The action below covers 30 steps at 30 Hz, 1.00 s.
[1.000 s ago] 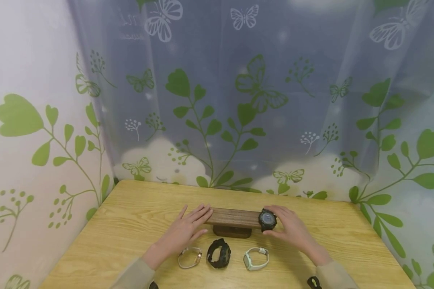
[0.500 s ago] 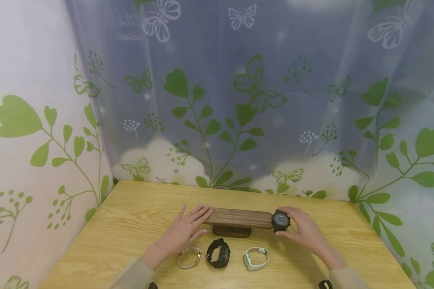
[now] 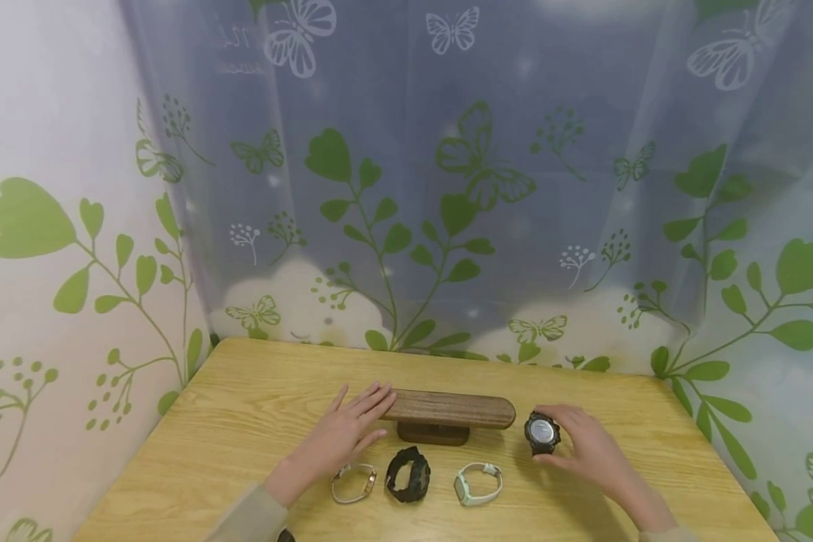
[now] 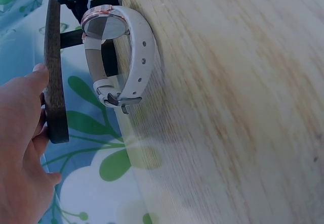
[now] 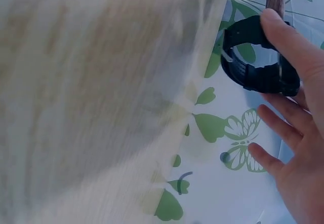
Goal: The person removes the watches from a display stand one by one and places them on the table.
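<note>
My right hand [image 3: 592,452] pinches a black digital watch [image 3: 542,430] by its edges, thumb on the near side and fingers on the far side. The watch is off the right end of a brown wooden display stand [image 3: 454,410], with its face up. In the right wrist view its closed strap [image 5: 243,77] forms a loop below the thumb. My left hand [image 3: 332,440] rests its straight fingers on the left end of the stand's bar. In the left wrist view, a fingertip [image 4: 40,72] overlaps the wooden bar [image 4: 54,92].
Along the front of the stand sit a white-strapped watch [image 3: 369,485] with a rose-gold case, a chunky black watch [image 3: 416,478] and a mint-green watch [image 3: 464,489]. All are on a wood-grain table [image 3: 257,391]. A leaf-and-butterfly curtain [image 3: 406,226] hangs behind.
My right hand has slid the black digital watch rightward off the end of the stand's bar and moved it slightly nearer. The left hand has stayed on the bar.
</note>
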Available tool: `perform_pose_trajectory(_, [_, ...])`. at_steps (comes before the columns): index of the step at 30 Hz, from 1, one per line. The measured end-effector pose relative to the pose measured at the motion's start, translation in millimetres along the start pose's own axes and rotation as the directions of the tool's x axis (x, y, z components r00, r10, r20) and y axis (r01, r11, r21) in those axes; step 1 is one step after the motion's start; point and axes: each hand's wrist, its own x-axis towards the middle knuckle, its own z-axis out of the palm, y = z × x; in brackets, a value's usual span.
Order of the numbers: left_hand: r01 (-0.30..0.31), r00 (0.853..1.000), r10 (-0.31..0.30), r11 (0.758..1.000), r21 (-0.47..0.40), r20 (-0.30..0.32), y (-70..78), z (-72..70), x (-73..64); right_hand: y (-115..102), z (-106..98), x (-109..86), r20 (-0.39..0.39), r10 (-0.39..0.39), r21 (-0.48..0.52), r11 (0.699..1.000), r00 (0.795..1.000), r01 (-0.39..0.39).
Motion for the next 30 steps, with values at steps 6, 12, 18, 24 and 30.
perform_pose_trajectory(6, [-0.003,1.0,0.003,1.0,0.0,-0.011,0.4,0.1,-0.9,-3.9,-0.7,-9.2,0.035,-0.008,-0.014,1.0,0.999,0.008])
perform_pose_trajectory(12, [-0.007,1.0,0.007,1.0,-0.007,-0.015,1.6,-1.3,-1.0,-11.0,-3.5,-15.6,0.136,0.022,-0.034,0.999,0.99,-0.018])
perform_pose_trajectory(18, [0.004,1.0,-0.004,1.0,0.0,-0.007,1.6,-1.5,-0.5,-18.1,-5.5,-16.9,0.209,0.02,-0.006,1.0,0.978,-0.02])
perform_pose_trajectory(24, [0.004,1.0,-0.004,1.0,-0.004,-0.003,1.7,-1.1,-0.5,-25.5,-5.7,-15.9,0.26,0.028,0.053,0.998,0.965,-0.043])
perform_pose_trajectory(30, [-0.006,1.0,0.006,1.0,-0.006,-0.012,0.8,0.3,-0.5,-28.5,-1.8,-16.3,0.27,0.034,0.073,0.996,0.962,-0.056])
